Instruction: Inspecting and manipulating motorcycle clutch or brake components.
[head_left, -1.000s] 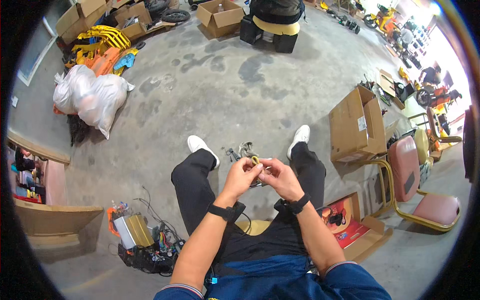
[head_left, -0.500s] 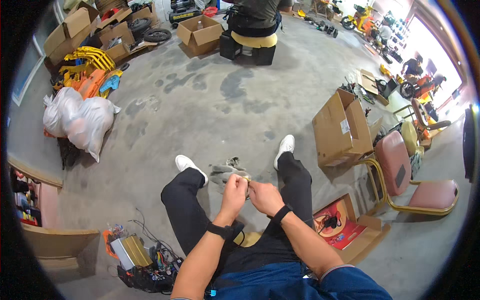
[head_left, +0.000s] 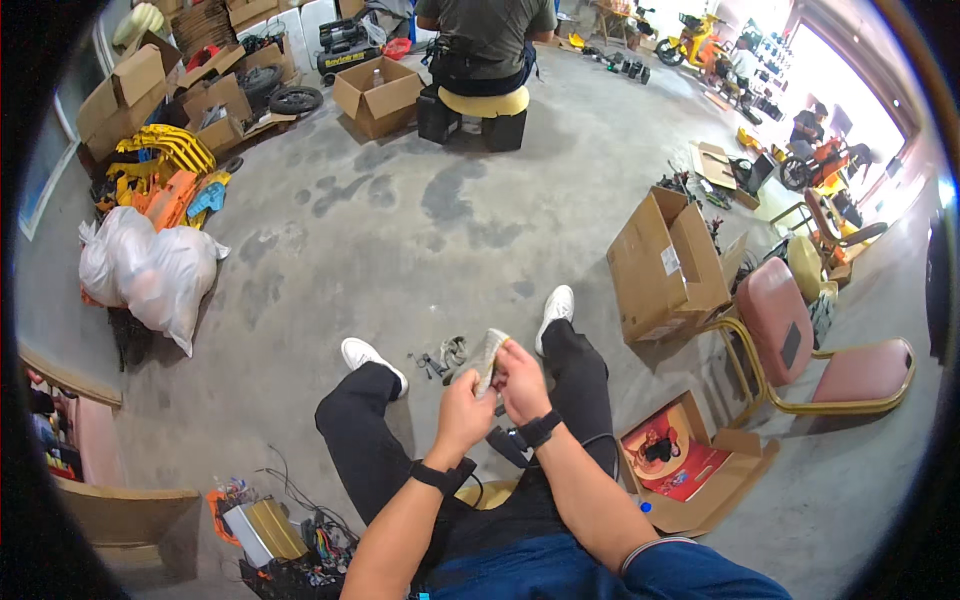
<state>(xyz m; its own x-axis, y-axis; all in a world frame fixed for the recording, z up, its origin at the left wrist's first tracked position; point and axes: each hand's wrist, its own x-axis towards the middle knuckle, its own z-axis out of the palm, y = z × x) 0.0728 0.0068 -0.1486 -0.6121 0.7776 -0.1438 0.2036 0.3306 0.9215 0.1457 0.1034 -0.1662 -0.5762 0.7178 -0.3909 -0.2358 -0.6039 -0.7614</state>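
Observation:
Between my knees, a grey knit work glove [head_left: 489, 360] is held up in both hands, its far part pointing forward and up. My left hand [head_left: 466, 410] is closed on its near left side. On the right side, the fingers of my right hand [head_left: 522, 384] pinch the glove by its edge. What lies under my fingers is hidden. Just beyond my hands, a crumpled greyish piece [head_left: 454, 350] rests on the floor, with a few small dark parts [head_left: 430, 364] next to it; their kind is too small to tell.
A tall cardboard box [head_left: 650, 275] and a pink padded chair [head_left: 775, 310] stand at right, near an open flat carton [head_left: 690, 465]. Wired electronics [head_left: 285, 540] lie at lower left, white sacks [head_left: 155, 270] farther off. Another person [head_left: 485, 45] sits ahead, facing away.
Both hands have turned the glove; it hung fingers spread beyond them and now stands up between them. The small floor parts have come into view. My view has shifted slightly.

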